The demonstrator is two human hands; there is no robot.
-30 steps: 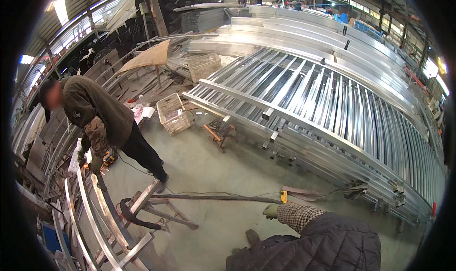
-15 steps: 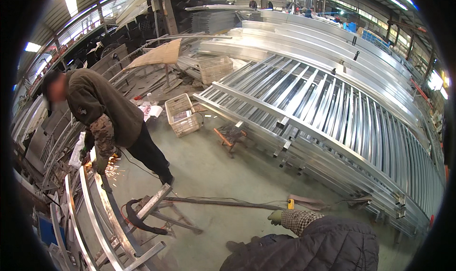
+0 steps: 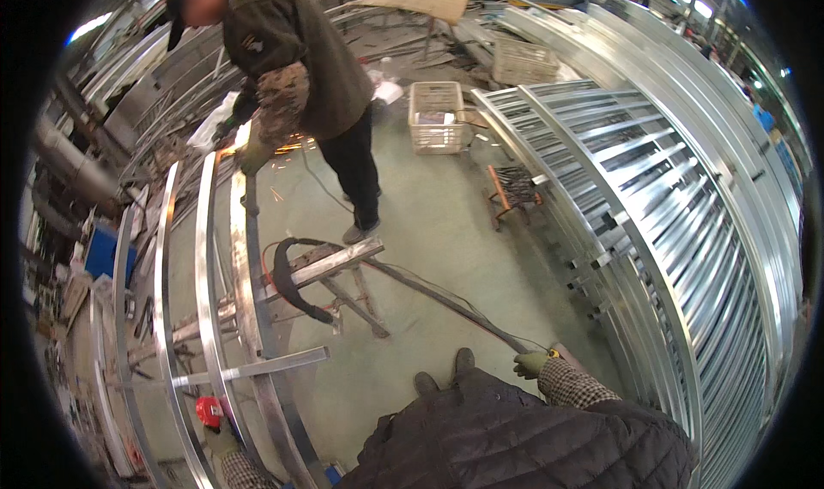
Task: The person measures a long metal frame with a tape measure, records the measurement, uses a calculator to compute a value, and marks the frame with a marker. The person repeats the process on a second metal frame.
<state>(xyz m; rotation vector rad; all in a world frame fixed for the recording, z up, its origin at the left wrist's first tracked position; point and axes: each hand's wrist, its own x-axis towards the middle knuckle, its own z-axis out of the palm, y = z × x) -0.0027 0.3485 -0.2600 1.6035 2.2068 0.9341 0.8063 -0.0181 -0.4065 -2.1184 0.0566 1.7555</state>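
Observation:
My left hand [image 3: 221, 438], in a green glove and checked sleeve, is low on the left beside the long metal bars. Its fingers close on a red rounded tool [image 3: 209, 411] whose exact kind I cannot make out. Long curved metal bars [image 3: 206, 266] run away from me, with a short square tube [image 3: 283, 363] lying across them. To the right, my right hand [image 3: 532, 365], also green-gloved, hangs over the floor with fingers loosely bent and apart, nothing visible in them. A small yellow thing [image 3: 555, 353] shows just behind its wrist, near a dark hose [image 3: 455, 306].
A co-worker [image 3: 300, 69] bends over the bars' far end, where sparks fly. Welded metal railing panels [image 3: 618, 197] are stacked at right. A plastic crate [image 3: 436, 137], an orange stand [image 3: 508, 196] and a metal trestle [image 3: 343, 257] stand on the floor, crossed by cables.
My view has turned down and left. My left hand with the red tool has come into view beside the bars. The co-worker stays bent over the bars, sparks still flying.

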